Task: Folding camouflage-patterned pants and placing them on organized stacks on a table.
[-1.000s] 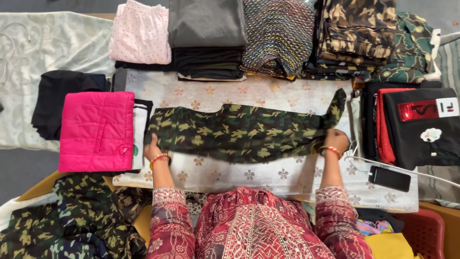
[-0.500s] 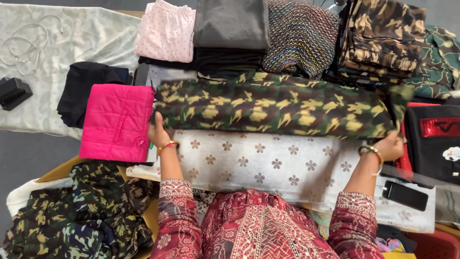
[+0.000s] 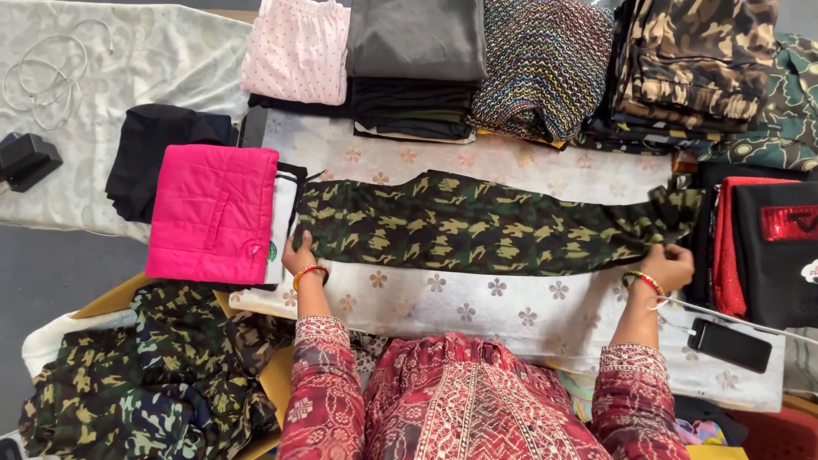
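Camouflage trousers stretched flat and lengthwise across a white floral-print cloth, folded into one long band. Left hand pinching the near corner at one end, just beside a folded pink quilted jacket. Right hand gripping the near edge at the other end, fingers closed on the fabric, close to a stack of black and red garments. Bangles on both wrists, patterned red sleeves below.

Along the far edge, well apart from the hands: a pink dotted folded piece, a grey-and-black pile, a multicoloured zigzag knit, and a stack of brown camouflage clothing (tallest of the row). A black folded garment behind the pink jacket. A heap of loose camouflage clothes at the near left, on a yellowish board. A black phone with a white cable lying near the right forearm.
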